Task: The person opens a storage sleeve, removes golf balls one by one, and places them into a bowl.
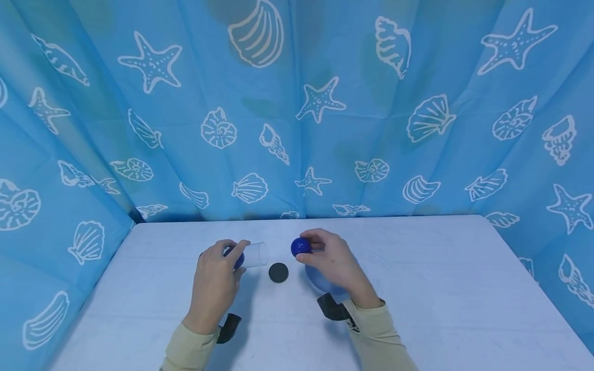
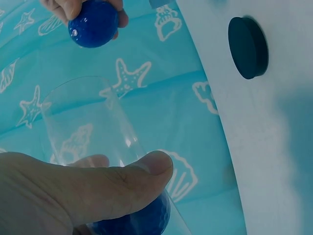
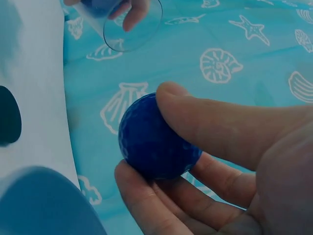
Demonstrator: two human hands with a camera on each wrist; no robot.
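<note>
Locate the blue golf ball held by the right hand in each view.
Head: blue golf ball below centre, in the right hand.
Left wrist: golf ball at the top, left of centre.
Right wrist: golf ball near centre.
Shared landmark: black disc, below centre in head, upper right in left wrist, left edge in right wrist.

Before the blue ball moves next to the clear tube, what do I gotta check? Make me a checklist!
1. Blue ball pinched in the right grip: ok.
2. Clear tube held by the left grip: ok.
3. Tube's end uncovered: ok; the black disc lies on the table.
4. Ball at that end: not ok, there's a gap.
5. Second blue ball inside the tube: ok.
6. Bowl empty: cannot tell.
</note>
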